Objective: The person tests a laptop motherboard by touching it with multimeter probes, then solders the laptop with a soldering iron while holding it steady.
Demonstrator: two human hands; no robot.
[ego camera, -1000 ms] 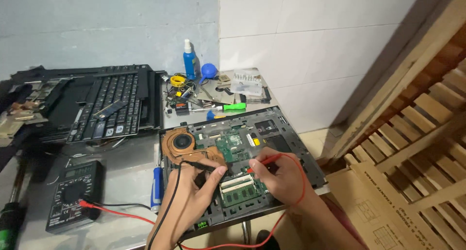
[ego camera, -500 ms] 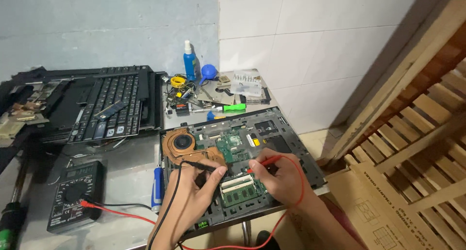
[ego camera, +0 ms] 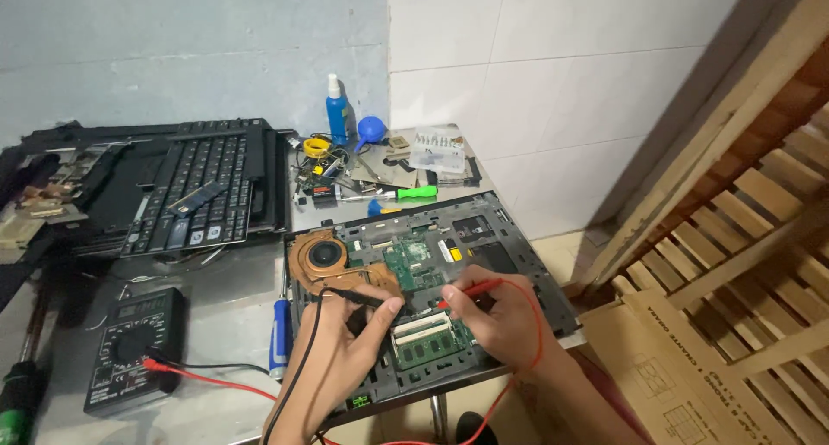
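Metal desk [ego camera: 216, 281] against tiled wall. Opened laptop base [ego camera: 509, 264] at 6 o'clock, board exposed. Left hand [ego camera: 332, 363] grip closed on black probe [ego camera: 354, 296]; right hand [ego camera: 505, 320] pinches red probe [ego camera: 471, 288], tips on board. Multimeter [ego camera: 129, 346] at 8 o'clock.

Bare tabletop [ego camera: 233, 281] left of opened laptop [ego camera: 509, 264] gives passage. Multimeter [ego camera: 129, 346], blue screwdriver [ego camera: 279, 334] and 2 leads [ego camera: 216, 380] obstruct it; tool clutter [ego camera: 363, 173] blocks behind.
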